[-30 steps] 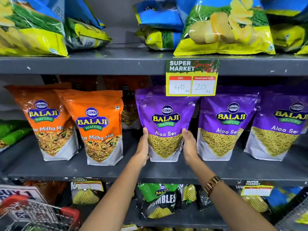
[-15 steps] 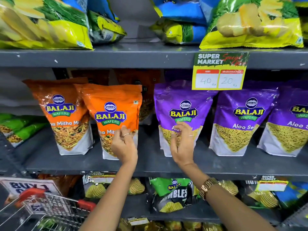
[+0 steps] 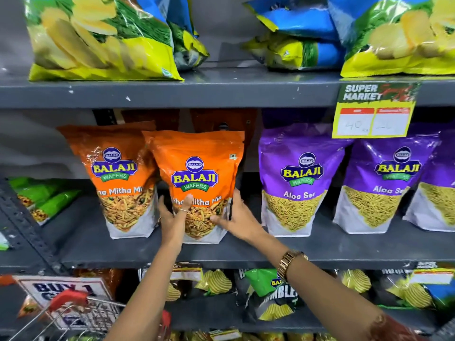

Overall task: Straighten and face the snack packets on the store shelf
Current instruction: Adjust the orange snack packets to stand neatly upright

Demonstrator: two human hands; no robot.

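Note:
An orange Balaji Khatta Mitha Mix packet [image 3: 197,166] stands upright on the grey middle shelf [image 3: 320,249]. My left hand [image 3: 173,217] grips its lower left side, thumb across the front. My right hand [image 3: 236,217] holds its lower right side. A second orange packet [image 3: 115,173] stands just left, partly overlapped by the held one. More orange packets stand behind, mostly hidden. To the right stand purple Aloo Sev packets [image 3: 295,178], [image 3: 384,183], facing forward.
Large yellow-green-blue chip bags [image 3: 98,38] fill the upper shelf. A price tag [image 3: 374,112] hangs from its edge. Green packets [image 3: 41,198] lie at the far left. Black and green packets [image 3: 268,296] sit on the lower shelf. A red-handled wire basket [image 3: 69,308] is at the bottom left.
Both hands left the purple Aloo Sev packet, moved left and took hold of the front orange packet. The view shifted left with them.

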